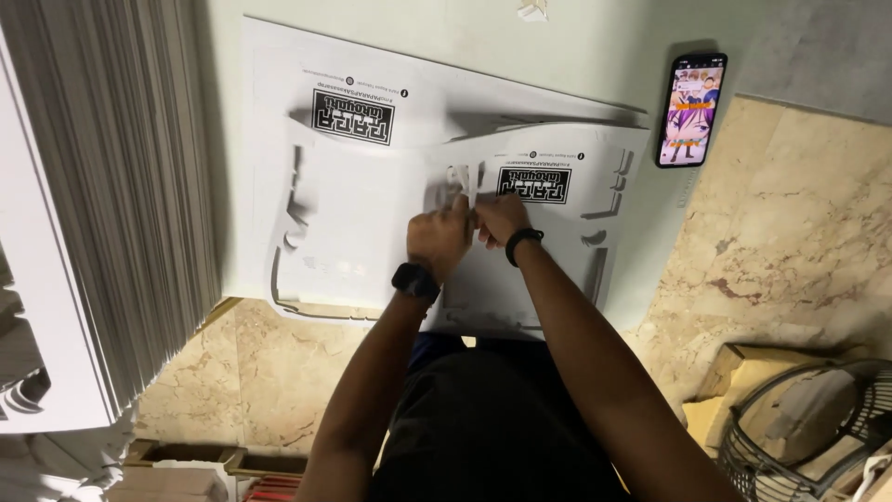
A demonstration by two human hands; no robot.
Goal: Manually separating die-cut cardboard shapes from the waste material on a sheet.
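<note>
Both hands meet at frame centre. The left hand (439,240) and right hand (499,219) each pinch, grip closed, a small raised tab (462,178) of the white die-cut card sheet (372,223) lying on the desk (595,56). Judged risk: uneven pull could tear the tab. Phone (691,110) at two o'clock; stacked sheets (102,204) at nine o'clock.

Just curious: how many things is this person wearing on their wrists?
2: a black watch on the left wrist, beside the left hand, and a thin black band on the right wrist, behind the right hand.
</note>
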